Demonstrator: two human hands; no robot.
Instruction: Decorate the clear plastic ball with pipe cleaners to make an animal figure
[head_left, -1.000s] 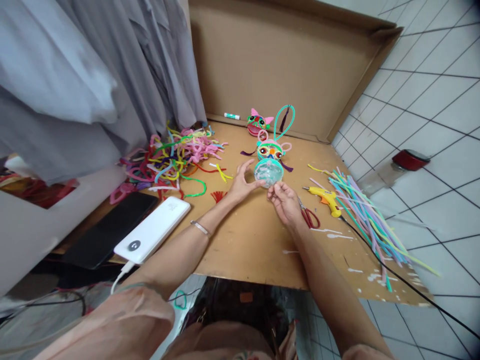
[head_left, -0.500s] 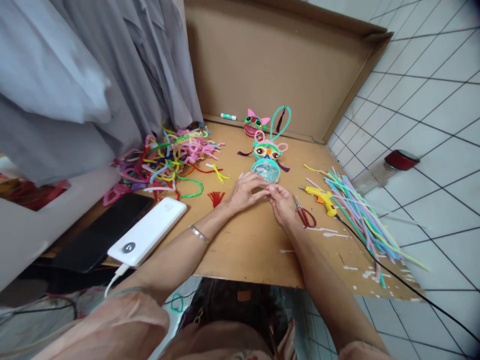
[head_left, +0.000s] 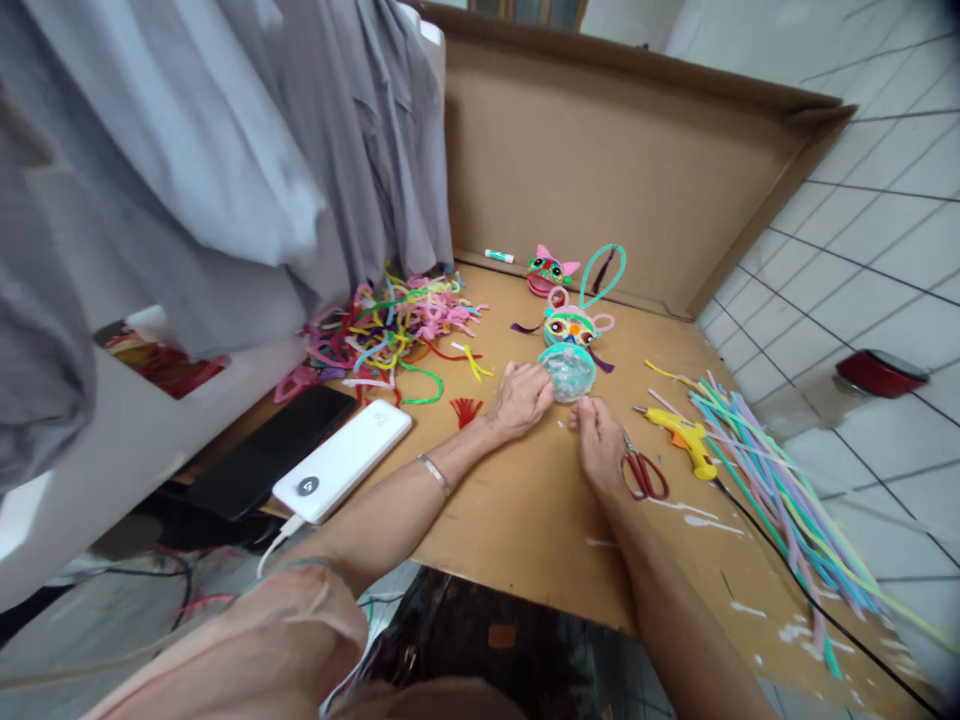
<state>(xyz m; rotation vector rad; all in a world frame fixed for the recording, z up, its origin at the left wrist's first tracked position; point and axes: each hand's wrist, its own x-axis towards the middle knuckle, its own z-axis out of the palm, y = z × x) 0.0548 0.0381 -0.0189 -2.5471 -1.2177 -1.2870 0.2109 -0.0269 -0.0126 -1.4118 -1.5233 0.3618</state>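
Note:
My left hand point(head_left: 523, 398) curls around the left side of a round teal-rimmed disc point(head_left: 570, 372) with a whitish glittery face that rests on the cardboard board point(head_left: 525, 500). Just right of it and below the disc, my right hand point(head_left: 600, 436) lies knuckles up with the fingers curled, fingertips close to the disc's lower edge; what they pinch is hidden. Behind the disc stands an owl-faced pipe-cleaner figure point(head_left: 571, 325) with a teal loop above it.
A pink-eared figure point(head_left: 550, 272) and a glue stick point(head_left: 499, 256) sit near the cardboard back wall. Tangled pipe cleaners point(head_left: 390, 330) lie left, straight ones point(head_left: 780, 470) right. Red scissors point(head_left: 645, 470), a yellow glue gun point(head_left: 686, 437), a white power bank point(head_left: 341, 462) and a phone point(head_left: 270, 452) surround my hands.
The disc went from being held up between both hands to lying low on the board. My hands closed in and dropped with it. The camera view shifted left.

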